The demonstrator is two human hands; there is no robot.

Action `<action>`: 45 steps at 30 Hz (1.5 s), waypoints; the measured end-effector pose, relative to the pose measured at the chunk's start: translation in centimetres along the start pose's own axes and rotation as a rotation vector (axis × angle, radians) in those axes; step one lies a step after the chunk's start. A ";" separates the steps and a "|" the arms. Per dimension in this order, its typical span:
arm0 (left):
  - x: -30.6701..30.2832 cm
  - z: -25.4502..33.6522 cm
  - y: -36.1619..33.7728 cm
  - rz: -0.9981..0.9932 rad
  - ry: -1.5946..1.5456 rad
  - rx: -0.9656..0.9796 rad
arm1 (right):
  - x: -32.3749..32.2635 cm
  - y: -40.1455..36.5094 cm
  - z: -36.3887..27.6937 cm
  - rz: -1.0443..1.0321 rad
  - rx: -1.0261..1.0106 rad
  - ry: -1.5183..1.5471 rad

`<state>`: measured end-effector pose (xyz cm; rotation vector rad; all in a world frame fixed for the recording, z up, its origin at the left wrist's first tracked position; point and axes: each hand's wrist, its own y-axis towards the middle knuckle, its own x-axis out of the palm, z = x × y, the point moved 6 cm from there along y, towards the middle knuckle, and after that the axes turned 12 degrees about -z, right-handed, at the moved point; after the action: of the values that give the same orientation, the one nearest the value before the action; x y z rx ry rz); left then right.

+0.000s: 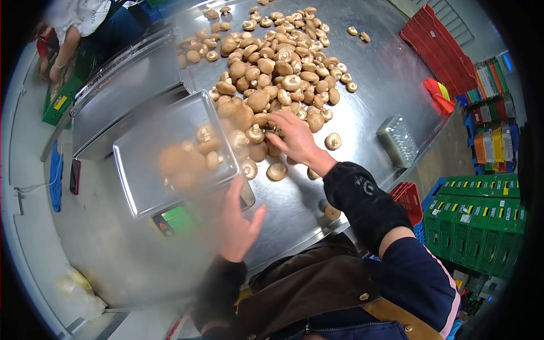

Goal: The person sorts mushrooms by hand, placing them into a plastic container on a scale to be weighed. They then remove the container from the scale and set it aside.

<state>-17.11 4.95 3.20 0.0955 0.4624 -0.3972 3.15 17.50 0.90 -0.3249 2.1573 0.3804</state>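
Note:
Brown mushrooms [258, 101] lie heaped on the steel table. At the near edge of the heap, my right hand [298, 141] curls its fingers and thumb around a mushroom, mostly hidden by them. My left hand [241, 226], slightly blurred, is open with thumb and fingers apart. It hovers beside the near right corner of a clear shallow tray [127, 180]. Several mushrooms [184, 162] sit in the tray's right part, blurred there. Beneath the tray is a scale with a green lit display [177, 220]. A single mushroom [277, 171] rests stem-side up close to my right hand.
A stack of clear trays [398, 141] stands on the table's right side. Beyond are a red crate [439, 48] and green crates [473, 218]. A phone [75, 177] and blue cloth [55, 175] are at left. Another person [85, 22] works at upper left.

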 end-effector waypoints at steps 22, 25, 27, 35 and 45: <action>14.7 -4.9 3.9 0.431 -0.328 -0.315 | 6.5 5.0 3.4 -0.452 -0.346 -0.323; 15.4 -4.7 2.3 0.393 -0.336 -0.269 | 4.1 1.7 4.2 -0.500 -0.365 -0.346; 15.5 -4.8 1.0 0.378 -0.320 -0.311 | 2.8 1.0 3.5 -0.636 -0.278 -0.328; 13.6 -4.3 2.2 0.481 -0.492 -0.387 | 9.4 6.9 -1.6 -0.485 -0.320 -0.291; 14.5 -6.6 3.1 0.511 -0.519 -0.270 | 6.1 1.0 0.2 -0.551 -0.273 -0.311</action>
<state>-6.68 3.90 -9.22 -0.1498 -0.0325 0.1494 -0.54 17.94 -4.07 -0.9242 1.6285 0.3753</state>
